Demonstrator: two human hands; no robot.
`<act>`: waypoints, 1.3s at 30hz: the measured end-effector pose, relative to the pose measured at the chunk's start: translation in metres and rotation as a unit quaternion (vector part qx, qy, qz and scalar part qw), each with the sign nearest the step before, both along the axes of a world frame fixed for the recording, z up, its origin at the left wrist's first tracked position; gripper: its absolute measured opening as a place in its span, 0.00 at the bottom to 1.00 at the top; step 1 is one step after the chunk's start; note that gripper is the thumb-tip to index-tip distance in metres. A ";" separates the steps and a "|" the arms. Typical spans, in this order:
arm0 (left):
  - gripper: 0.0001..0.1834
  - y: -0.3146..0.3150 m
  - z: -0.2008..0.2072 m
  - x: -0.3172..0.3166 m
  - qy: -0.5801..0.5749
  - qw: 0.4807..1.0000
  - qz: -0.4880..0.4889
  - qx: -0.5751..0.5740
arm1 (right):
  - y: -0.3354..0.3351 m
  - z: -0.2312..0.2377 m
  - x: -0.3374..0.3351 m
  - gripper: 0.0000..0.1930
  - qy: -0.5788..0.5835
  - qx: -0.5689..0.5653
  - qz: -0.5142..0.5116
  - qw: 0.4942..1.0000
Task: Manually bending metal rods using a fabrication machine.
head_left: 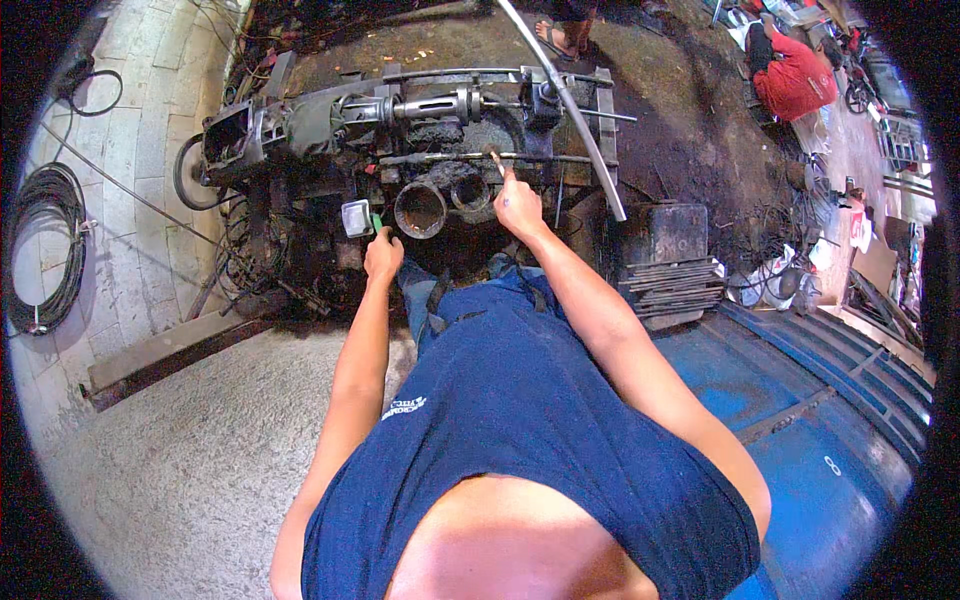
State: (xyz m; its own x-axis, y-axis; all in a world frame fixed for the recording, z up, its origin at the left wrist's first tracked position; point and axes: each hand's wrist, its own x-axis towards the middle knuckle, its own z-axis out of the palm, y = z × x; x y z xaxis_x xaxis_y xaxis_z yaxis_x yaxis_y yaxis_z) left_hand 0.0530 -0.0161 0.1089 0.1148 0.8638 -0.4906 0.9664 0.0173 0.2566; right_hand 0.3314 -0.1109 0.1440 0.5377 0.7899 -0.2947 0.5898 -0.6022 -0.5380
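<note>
My left hand (pixel 383 255) is closed round the green handle (pixel 377 223) of a small, square, whitish pan (pixel 357 218), held at the near edge of a greasy machine (pixel 320 125). My right hand (pixel 519 205) is closed on a slim, pale-tipped tool (pixel 497 165) whose kind I cannot make out. Its tip reaches a long thin rod (pixel 450 157) that runs across the machine's front. Between my hands, two round, open-ended metal cylinders (pixel 420 210) face me. Farther back, a thick, shiny shaft (pixel 435 105) lies lengthwise along the machine.
A long metal pipe (pixel 575 110) slants across the machine's right end. Stacked dark plates (pixel 668 285) stand at right, beside a blue panel (pixel 740 370). Coiled black cable (pixel 45 245) lies far left. A person in red (pixel 795 75) crouches at upper right; another person's foot (pixel 560 40) shows beyond.
</note>
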 end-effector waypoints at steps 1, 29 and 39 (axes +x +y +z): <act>0.21 0.000 0.001 0.001 0.000 1.000 0.000 0.000 | 0.000 0.001 0.000 0.24 0.000 0.000 0.000 1.000; 0.24 -0.002 0.009 0.006 0.020 1.000 0.001 -0.018 | 0.084 0.023 0.034 0.24 0.023 0.086 -0.031 0.996; 0.23 -0.001 0.002 0.003 0.000 1.000 0.003 -0.002 | 0.017 0.005 0.003 0.25 0.073 -0.023 -0.043 0.996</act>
